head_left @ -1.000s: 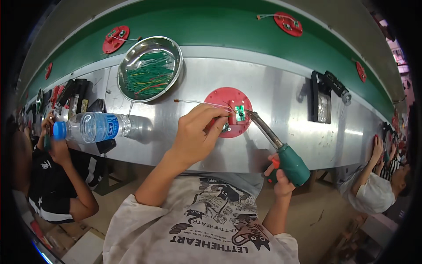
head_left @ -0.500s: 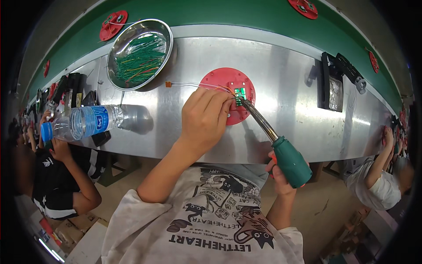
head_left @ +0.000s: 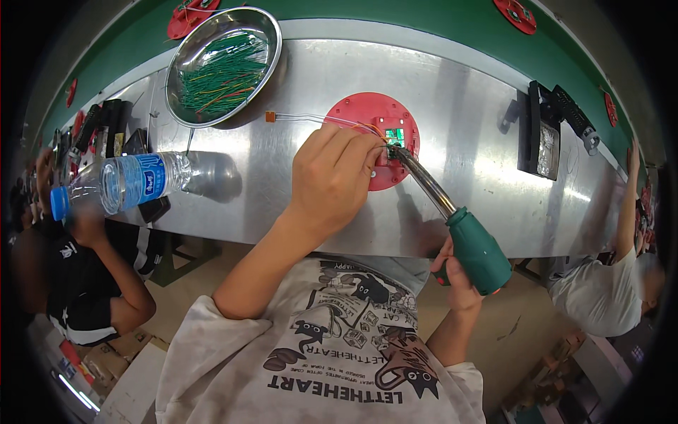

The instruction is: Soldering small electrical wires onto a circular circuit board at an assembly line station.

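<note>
My left hand (head_left: 332, 173) is closed in a pinch at a small green circuit board (head_left: 395, 133), its fingertips on what looks like a thin wire, mostly hidden by the fingers. The board sits on a round red plastic disc (head_left: 346, 106) lying on the metal table. From the board, thin pale and orange wires run left past my knuckles to a small orange-brown square piece (head_left: 270, 117). My right hand (head_left: 460, 286) grips a green-handled soldering iron (head_left: 480, 251) from below. Its metal tip meets the board's near edge, close to my left fingertips.
A steel bowl (head_left: 275, 60) of cut green wires, with some red and yellow ones, stands at the back left. Left of me lies a water bottle (head_left: 141, 182). A black tray-like holder (head_left: 542, 134) stands right. Beyond runs a green belt (head_left: 395, 15) carrying red discs. People sit on both sides.
The whole view has shifted slightly, so the bowl and disc appear higher. Both hands keep their hold, with the iron's tip still at the board.
</note>
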